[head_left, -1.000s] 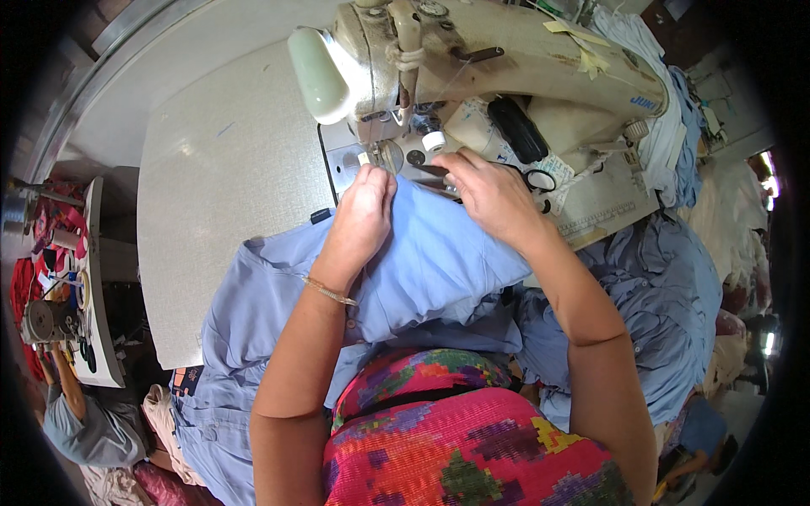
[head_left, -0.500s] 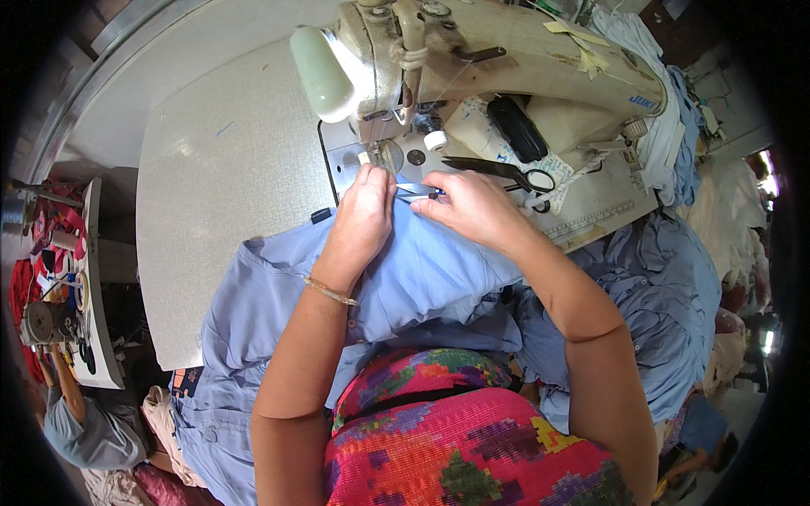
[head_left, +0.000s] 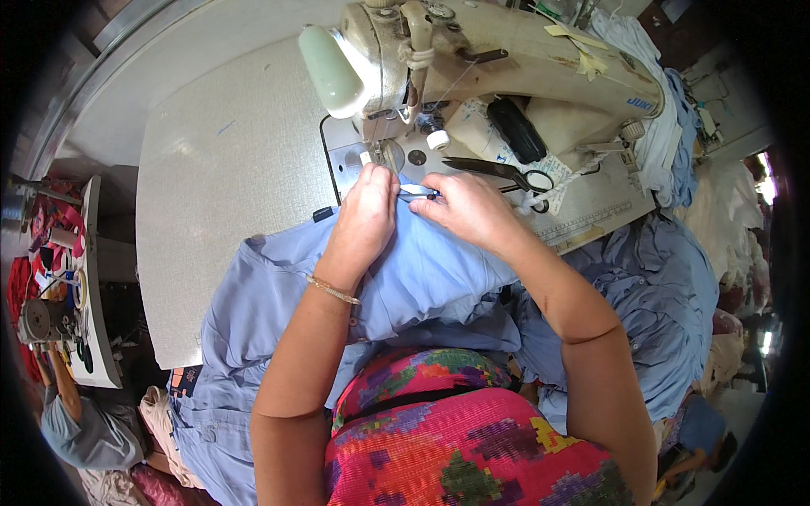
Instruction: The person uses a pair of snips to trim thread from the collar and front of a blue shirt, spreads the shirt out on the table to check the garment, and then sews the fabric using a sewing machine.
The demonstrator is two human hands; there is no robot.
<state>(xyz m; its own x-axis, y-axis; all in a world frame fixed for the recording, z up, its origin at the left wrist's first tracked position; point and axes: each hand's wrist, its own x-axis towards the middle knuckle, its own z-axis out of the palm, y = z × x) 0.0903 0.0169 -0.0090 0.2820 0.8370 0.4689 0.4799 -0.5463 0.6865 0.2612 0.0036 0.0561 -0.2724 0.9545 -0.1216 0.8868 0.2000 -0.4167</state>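
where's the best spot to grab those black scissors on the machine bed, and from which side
Probably by the black finger loops, coming in from the right. The scissors lie flat on the machine bed with the blades pointing left toward the needle area, so the loops are the blunt end, nearest the right hand. That hand and the left hand are both on the blue fabric.

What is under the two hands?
Blue cloth lies under the left hand and right hand, on the table by the sewing machine. What is beneath the cloth is covered.
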